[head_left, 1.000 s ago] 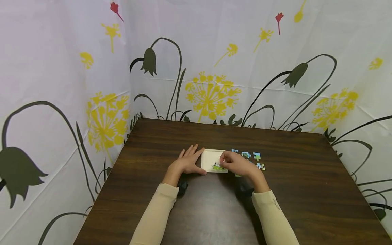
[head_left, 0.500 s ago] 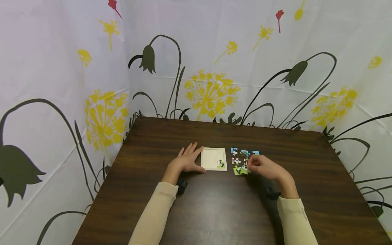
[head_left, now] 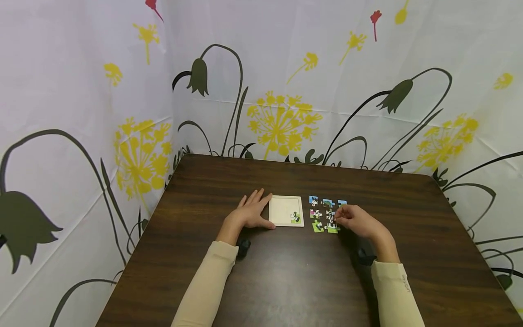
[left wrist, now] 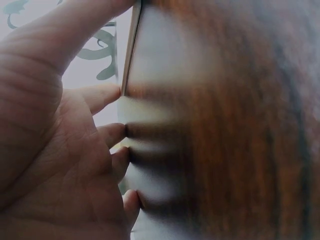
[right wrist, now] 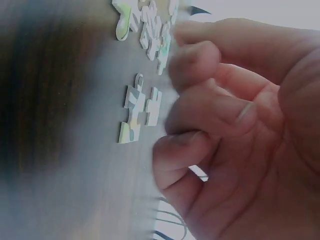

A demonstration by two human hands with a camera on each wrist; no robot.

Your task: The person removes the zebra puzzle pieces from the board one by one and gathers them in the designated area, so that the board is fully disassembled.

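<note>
My left hand [head_left: 249,215] lies spread at the left side of a pale square puzzle tray [head_left: 282,211], its index finger and thumb touching the tray's two left corners. One puzzle piece [head_left: 295,217] with a black-and-white animal on green sits in the tray's lower right corner. To the right, my right hand [head_left: 355,219] bends over loose puzzle pieces [head_left: 317,226], thumb and index tips at the group's right side. In the right wrist view its fingers [right wrist: 210,110] are curled near several pieces [right wrist: 132,112]; whether a piece is between the fingertips is hidden.
The dark wooden table [head_left: 278,281] has a patterned white curtain [head_left: 286,68] behind it and along its sides. A blue-edged piece [head_left: 313,200] lies in the back row of the loose pieces, just right of the tray. Dark wrist devices [head_left: 244,248] sit under both wrists.
My right hand has left the tray and gone right to the loose pieces; one piece remains in the tray's corner. A front-row loose piece has shifted right. The left hand holds its place.
</note>
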